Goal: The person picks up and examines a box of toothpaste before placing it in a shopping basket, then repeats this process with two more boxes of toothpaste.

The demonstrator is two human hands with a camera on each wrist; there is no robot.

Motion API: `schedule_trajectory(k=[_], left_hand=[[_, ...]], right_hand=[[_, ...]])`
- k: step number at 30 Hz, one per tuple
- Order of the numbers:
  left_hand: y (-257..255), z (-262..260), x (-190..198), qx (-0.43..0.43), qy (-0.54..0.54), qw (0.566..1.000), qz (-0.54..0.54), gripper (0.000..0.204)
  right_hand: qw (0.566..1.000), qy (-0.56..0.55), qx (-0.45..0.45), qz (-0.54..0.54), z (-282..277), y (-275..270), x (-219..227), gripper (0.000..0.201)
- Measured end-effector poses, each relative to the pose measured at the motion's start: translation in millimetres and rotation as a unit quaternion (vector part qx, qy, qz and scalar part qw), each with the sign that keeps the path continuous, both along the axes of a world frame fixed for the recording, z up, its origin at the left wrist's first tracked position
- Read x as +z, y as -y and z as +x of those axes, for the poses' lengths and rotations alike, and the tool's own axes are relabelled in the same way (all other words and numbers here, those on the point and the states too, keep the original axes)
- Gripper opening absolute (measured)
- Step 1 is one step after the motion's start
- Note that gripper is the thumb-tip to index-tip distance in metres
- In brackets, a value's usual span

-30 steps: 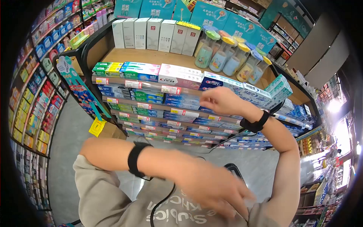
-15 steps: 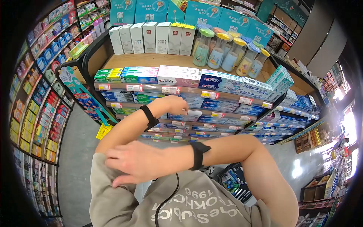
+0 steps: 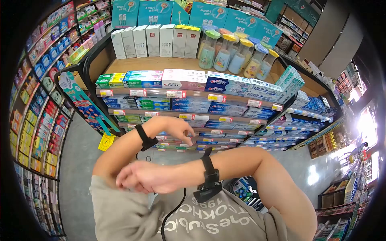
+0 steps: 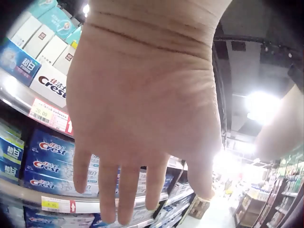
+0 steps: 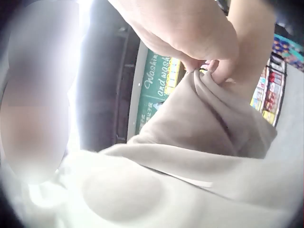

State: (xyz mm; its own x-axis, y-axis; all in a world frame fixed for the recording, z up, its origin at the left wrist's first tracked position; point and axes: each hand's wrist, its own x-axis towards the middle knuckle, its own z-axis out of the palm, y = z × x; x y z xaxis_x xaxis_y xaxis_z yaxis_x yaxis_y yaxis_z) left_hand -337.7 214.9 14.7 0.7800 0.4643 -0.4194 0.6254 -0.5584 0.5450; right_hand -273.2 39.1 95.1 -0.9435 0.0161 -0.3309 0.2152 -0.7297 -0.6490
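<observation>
My left hand (image 3: 177,126) is raised in front of the toothpaste shelves (image 3: 193,93), holding nothing. In the left wrist view the left hand (image 4: 137,118) shows its palm with straight fingers, with Crest boxes (image 4: 50,85) behind it. My right arm crosses my chest, and my right hand (image 3: 140,176) lies at my left upper arm. In the right wrist view the right hand (image 5: 205,66) pinches a fold of the grey sleeve (image 5: 213,114) between fingertips. The grey sleeve (image 3: 108,197) covers my left shoulder.
A stepped display holds rows of toothpaste boxes, with white cartons (image 3: 152,40) and lidded jars (image 3: 237,56) on its top deck. A black basket (image 3: 249,193) stands on the floor by my right side. Stocked aisle shelves (image 3: 36,104) line the left, with grey floor (image 3: 76,148) between.
One second ago my right hand was up at the shelves and my left arm crossed low. They swapped: the right hand went to the left sleeve and the left hand rose, then sank slightly.
</observation>
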Motion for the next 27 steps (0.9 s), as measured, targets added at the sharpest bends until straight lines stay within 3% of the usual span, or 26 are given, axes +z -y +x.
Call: schedule_trajectory(k=[2,4,5,8,11,14,15,19,20,22,23,25,26,27], left_hand=[[5,-4,6,-0.009,-0.003,1.000,-0.007,0.079],[7,-7,7,-0.015,-0.018,1.000,0.018,0.079],[6,-6,7,-0.018,-0.026,0.999,0.030,0.079],[6,2,8,-0.028,-0.061,0.994,0.082,0.075],[-4,25,25,-0.026,-0.063,0.983,0.172,0.070],[-13,62,43,-0.038,-0.012,0.983,0.178,0.064],[-14,74,49,-0.063,-0.014,0.975,0.213,0.061],[-25,92,79,-0.156,-0.071,0.923,0.346,0.050],[-23,104,91,-0.187,-0.084,0.904,0.376,0.048],[-23,88,119,-0.227,-0.056,0.879,0.415,0.044],[-27,70,144,-0.242,-0.024,0.889,0.389,0.049],[0,43,246,-0.098,-0.034,0.971,0.214,0.055],[5,23,278,-0.025,0.008,0.971,0.238,0.053],[2,1,310,-0.033,0.066,0.959,0.273,0.048]], right_hand=[[0.991,-0.057,0.075,0.091,6,13,-10,0.014],[0.955,-0.157,0.130,0.216,4,23,-24,0.016],[0.896,-0.267,0.127,0.331,2,16,-6,0.017],[0.759,-0.357,0.051,0.542,-3,13,51,0.020],[0.612,-0.509,-0.005,0.605,-33,34,59,0.027],[0.569,-0.533,0.034,0.625,-69,77,53,0.030],[0.581,-0.572,0.041,0.577,-79,87,56,0.040],[0.558,-0.579,0.199,0.560,-87,120,100,0.026],[0.538,-0.640,0.230,0.498,-79,123,115,0.023],[0.585,-0.627,0.185,0.480,-52,111,119,0.023],[0.603,-0.629,0.163,0.464,-40,109,119,0.023],[0.624,-0.628,0.136,0.444,-16,95,116,0.023],[0.640,-0.627,0.123,0.428,-4,92,110,0.023],[0.657,-0.608,0.074,0.440,10,84,102,0.024]])
